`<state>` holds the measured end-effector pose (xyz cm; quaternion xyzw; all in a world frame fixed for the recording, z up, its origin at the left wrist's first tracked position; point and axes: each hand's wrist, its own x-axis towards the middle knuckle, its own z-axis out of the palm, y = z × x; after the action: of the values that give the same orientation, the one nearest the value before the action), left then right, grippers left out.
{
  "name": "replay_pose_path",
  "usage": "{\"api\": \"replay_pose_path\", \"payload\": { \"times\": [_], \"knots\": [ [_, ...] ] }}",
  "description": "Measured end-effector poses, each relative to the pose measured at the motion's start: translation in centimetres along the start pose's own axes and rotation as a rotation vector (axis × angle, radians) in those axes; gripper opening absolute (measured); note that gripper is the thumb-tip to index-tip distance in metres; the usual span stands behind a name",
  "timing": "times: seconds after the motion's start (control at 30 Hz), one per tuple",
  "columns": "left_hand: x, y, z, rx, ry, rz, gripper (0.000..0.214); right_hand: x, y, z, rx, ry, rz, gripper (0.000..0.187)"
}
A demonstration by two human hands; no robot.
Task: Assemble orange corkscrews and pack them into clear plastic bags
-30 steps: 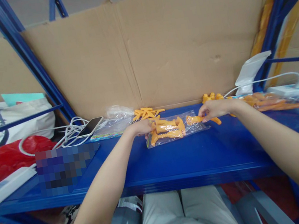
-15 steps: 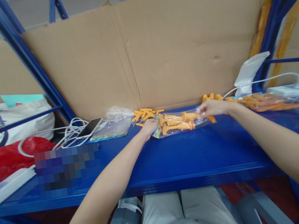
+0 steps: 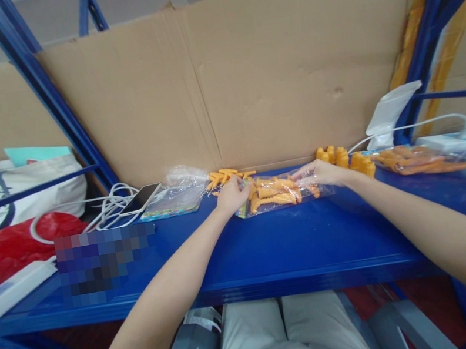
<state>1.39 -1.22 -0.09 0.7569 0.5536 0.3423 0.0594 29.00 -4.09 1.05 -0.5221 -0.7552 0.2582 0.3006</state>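
Step in hand looks like loading the clear plastic bag [image 3: 325, 190] with chunky orange plastic pieces [image 3: 276, 196]; it lies between the hands on the blue metal worktop [image 3: 272, 245], left hand [image 3: 231, 196] pinching its colour-printed end, right hand [image 3: 318, 173] at the far end, fingers bent, can't tell if they grip a piece or just film. Next move calls for left holding steady while right works clear without dragging contents out. Pose: both forearms reach forward and inward, wrists low, more stubby orange plastic pieces [image 3: 332, 155] just beyond right.
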Motion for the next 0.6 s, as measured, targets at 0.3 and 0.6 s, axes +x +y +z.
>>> {"api": "replay_pose_path", "payload": {
  "times": [0.3, 0.6],
  "knots": [
    [-1.6, 1.5, 0.2, 0.048, -0.105, 0.697, 0.037, -0.5, -0.4, 0.4, 0.19, -0.001, 0.039, 0.039],
    [-2.0, 2.5, 0.2, 0.092, -0.17, 0.659, 0.036, -0.5, 0.3, -1.4, -0.103, 0.01, 0.137, 0.036]
  ]
}}
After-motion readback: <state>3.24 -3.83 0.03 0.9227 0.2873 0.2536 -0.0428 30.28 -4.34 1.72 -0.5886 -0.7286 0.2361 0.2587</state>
